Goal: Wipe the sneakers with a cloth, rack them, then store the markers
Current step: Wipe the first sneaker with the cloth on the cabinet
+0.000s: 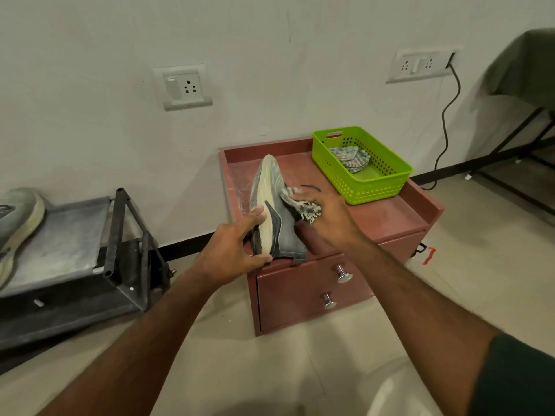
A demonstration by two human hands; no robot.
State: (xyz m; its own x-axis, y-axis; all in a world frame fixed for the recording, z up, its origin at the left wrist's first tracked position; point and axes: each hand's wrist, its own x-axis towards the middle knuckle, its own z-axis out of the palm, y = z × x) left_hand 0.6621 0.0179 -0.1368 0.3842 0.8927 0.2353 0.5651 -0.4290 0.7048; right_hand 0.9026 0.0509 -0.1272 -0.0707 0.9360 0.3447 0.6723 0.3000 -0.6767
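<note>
Left hand point(232, 252) gripped the heel end of a grey sneaker point(271, 210), fingers curled round the sole, shoe tipped on its side with the toe up, heel resting at the front edge of the red drawer cabinet point(390, 217) serving as worktop. Right hand point(326, 213) held a bunched frayed cloth point(304, 210) pressed against the upper, fingers wrapped round it. Behind, a green basket point(387, 181) on the cabinet held another striped rag point(350, 159). Second sneaker point(15, 223) already sat on the black rack point(99, 235) at left. No markers visible. Risk: the heel was perched near the edge, so a hard wipe stroke could likely shove the shoe off the grip or off the cabinet.
</note>
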